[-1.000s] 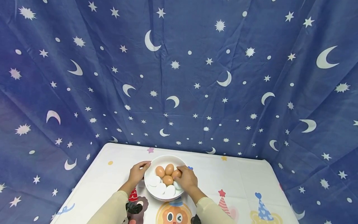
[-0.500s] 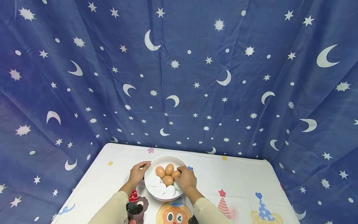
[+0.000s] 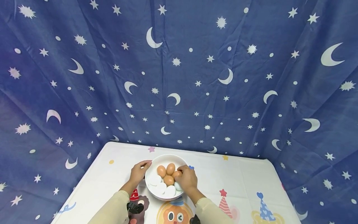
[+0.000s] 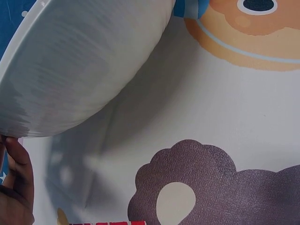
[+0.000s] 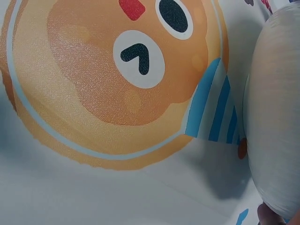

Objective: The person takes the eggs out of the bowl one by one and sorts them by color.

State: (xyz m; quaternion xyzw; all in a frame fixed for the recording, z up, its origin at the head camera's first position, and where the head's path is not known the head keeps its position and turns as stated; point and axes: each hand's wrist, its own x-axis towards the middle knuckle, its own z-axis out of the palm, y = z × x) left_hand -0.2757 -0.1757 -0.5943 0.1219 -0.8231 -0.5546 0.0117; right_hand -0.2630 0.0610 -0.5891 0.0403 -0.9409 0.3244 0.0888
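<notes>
A white bowl (image 3: 158, 161) holds several brown eggs (image 3: 170, 169) and several white eggs (image 3: 170, 191), the white ones nearer the person. My left hand (image 3: 138, 173) grips the bowl's left rim, thumb on top and fingers outside; in the left wrist view its fingertips show at the bowl's lower edge. On the right side my right hand (image 3: 188, 178) grips the rim, with index and thumb reaching inside, close to the rightmost brown egg (image 3: 176, 174). A fingertip (image 5: 269, 213) shows against the bowl's underside in the right wrist view. The palm covers part of the right rim.
The bowl is over a table with a white cloth (image 3: 240, 174) printed with cartoon animals and party hats. A blue curtain (image 3: 195, 77) with moons and stars stands behind and at both sides. Shadows of the bowl fall on the cloth in both wrist views.
The head view has shifted very slightly. Both hands keep their places at the bowl, and the eggs lie as before.
</notes>
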